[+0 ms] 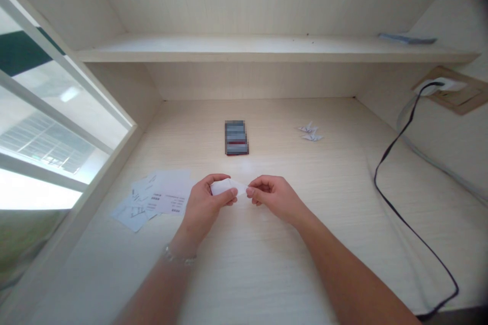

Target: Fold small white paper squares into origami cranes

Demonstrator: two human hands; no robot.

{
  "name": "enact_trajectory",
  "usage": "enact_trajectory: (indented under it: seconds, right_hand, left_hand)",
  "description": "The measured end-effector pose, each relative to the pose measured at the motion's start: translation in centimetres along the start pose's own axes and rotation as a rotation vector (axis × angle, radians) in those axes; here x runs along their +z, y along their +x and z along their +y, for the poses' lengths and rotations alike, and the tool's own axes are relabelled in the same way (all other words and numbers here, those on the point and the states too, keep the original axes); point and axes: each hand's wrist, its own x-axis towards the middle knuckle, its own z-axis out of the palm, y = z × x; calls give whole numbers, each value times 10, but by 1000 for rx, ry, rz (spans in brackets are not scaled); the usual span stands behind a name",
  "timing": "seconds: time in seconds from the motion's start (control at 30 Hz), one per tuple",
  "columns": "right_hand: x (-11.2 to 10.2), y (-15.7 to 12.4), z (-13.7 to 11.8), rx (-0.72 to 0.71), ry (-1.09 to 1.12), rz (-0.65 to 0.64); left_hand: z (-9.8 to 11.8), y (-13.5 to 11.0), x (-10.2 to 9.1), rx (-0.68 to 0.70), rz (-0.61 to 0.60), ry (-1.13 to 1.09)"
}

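Note:
Both of my hands meet over the middle of the pale wooden desk (pixel 267 264). My left hand (pixel 206 203) is closed on a small folded piece of white paper (pixel 227 186), thumb on top. My right hand (pixel 272 195) pinches the same paper at its right tip. The paper is held just above the desk surface. A bracelet sits on my left wrist.
Several white printed slips (pixel 156 198) lie spread to the left of my hands. A dark phone (pixel 236 137) lies further back at centre. Two small folded paper figures (pixel 310 132) rest at the back right. A black cable (pixel 400 203) runs from a wall socket (pixel 444 86) across the right side. A shelf (pixel 267 51) spans above.

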Motion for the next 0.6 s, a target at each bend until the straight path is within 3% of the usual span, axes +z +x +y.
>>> enact_trajectory:
  seconds: [0.27, 0.6]
  right_hand:
    - [0, -2, -1, -1, -135, -43]
    - [1, -2, 1, 27, -53, -106]
  left_hand:
    - [-2, 1, -1, 0, 3, 18]
    - [2, 0, 0, 16, -17, 71]
